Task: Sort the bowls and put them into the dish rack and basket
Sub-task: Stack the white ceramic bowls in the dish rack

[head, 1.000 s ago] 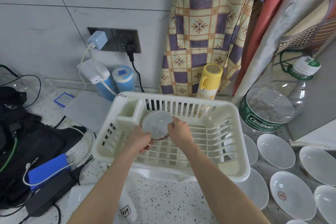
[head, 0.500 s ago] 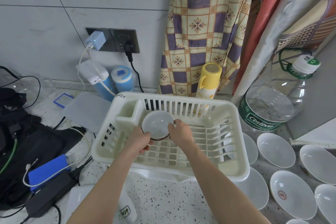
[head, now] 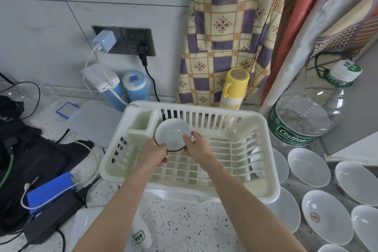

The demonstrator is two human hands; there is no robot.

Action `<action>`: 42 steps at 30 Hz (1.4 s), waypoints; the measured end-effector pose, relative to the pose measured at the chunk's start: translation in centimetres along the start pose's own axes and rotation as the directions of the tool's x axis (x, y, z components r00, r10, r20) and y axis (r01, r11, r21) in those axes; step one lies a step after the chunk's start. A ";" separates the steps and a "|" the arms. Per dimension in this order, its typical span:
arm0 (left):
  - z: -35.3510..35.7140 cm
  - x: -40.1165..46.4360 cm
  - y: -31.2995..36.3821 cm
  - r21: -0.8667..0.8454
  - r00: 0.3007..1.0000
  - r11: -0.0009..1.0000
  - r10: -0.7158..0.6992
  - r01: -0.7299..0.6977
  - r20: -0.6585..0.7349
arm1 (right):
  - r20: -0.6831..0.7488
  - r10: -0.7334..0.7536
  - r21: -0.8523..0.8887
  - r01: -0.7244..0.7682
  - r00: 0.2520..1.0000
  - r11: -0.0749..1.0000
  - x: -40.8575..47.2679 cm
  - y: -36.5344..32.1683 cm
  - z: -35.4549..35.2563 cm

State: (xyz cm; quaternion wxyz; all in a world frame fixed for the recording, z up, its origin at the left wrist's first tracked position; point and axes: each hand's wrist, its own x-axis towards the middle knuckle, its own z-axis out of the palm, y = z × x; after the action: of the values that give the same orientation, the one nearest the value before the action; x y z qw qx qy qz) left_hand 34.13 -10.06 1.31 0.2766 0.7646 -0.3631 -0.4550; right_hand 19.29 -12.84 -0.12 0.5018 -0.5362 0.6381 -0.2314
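Both hands — left hand (head: 153,154) and right hand (head: 197,147) — grip the small bowl (head: 173,135) between them (tilted on edge), seemingly to stand it in the dish rack (head: 263,188).

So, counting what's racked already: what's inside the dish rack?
One small bowl, held on edge by the left hand and right hand. Otherwise the dish rack shows bare slats; the corner cup's bottom is hidden.

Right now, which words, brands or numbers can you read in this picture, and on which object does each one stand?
"Cestbon": green label of the big clear water bottle.
Small line under it: begins "Purified Drinking", the rest is blurred.
Handwritten mark on the white object near the bottom edge: perhaps "1029", not certain.
Print on the bottle cap and on the round blue lid: too small to read.
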 end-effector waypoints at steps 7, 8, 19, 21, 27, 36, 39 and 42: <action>-0.3 -0.5 0.2 -0.056 0.999 0.998 -0.040 0.041 0.017 | 0.121 0.054 0.061 -0.062 0.991 0.996 -0.7 -0.6 -0.5; -0.3 -0.7 0.4 -0.061 0.999 0.997 -0.043 0.044 0.021 | 0.131 0.071 0.059 -0.079 0.989 0.995 -0.8 -0.7 -0.6; -2.7 -8.4 2.7 -0.198 0.982 0.977 0.112 -0.081 0.151 | -0.028 0.069 0.248 -0.060 0.997 0.967 -6.9 -2.6 -4.5; -2.7 -10.4 2.5 -0.247 0.969 0.965 0.143 -0.091 0.201 | -0.081 0.029 0.302 -0.003 0.996 0.953 -9.6 -2.5 -5.6; -0.3 -15.5 -0.1 -0.248 0.933 0.967 0.134 -0.051 0.334 | -0.225 -0.001 0.415 0.097 0.974 0.905 -17.3 -0.1 -8.0; 5.6 -20.2 -6.4 -0.067 0.831 0.996 -0.011 0.058 0.556 | -0.380 0.213 0.513 0.014 0.900 0.858 -25.3 8.0 -10.1; 7.8 -21.9 -7.7 0.002 0.810 0.997 -0.062 0.075 0.583 | -0.398 0.305 0.541 -0.047 0.865 0.840 -27.7 11.1 -10.9; 9.9 -23.4 -8.8 0.067 0.794 0.996 -0.092 0.065 0.601 | -0.361 0.357 0.587 -0.087 0.862 0.805 -29.9 14.3 -11.7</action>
State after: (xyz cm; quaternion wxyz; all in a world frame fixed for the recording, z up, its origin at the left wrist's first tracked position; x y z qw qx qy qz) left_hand 20.41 13.08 2.01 0.1112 0.6000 -0.4097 -0.6781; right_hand 0.02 16.23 4.21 0.4955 -0.2181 0.7026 -0.4618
